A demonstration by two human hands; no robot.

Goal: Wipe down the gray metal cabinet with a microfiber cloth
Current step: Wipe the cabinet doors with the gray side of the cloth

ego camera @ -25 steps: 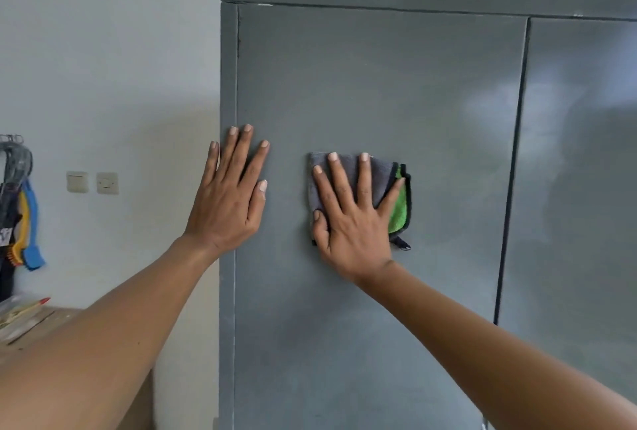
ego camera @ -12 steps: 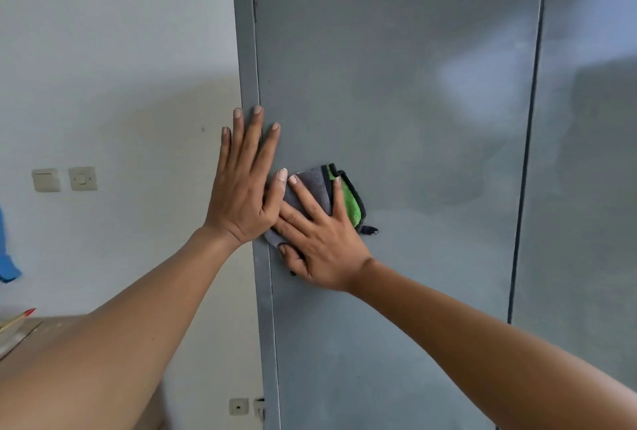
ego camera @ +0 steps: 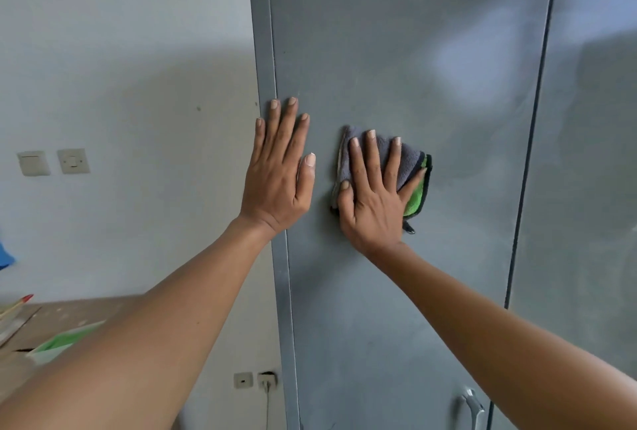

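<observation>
So the cabinet (ego camera: 431,50) takes up the whole right side, with the wall (ego camera: 120,50) to its left. The left hand (ego camera: 280,172) lies flat on the left door, right at the cabinet's left edge, fingers pointing up. Just beside it on the right (not touching) the right hand (ego camera: 374,200) lies flat over the cloth (ego camera: 412,167), pinning it to the same door. The door handle (ego camera: 472,407) is down near the door's bottom right corner. Two wall switches (ego camera: 53,162) sit well left of the cabinet, two sockets (ego camera: 255,379) low by its left edge, and a table (ego camera: 62,319) in the bottom left.
</observation>
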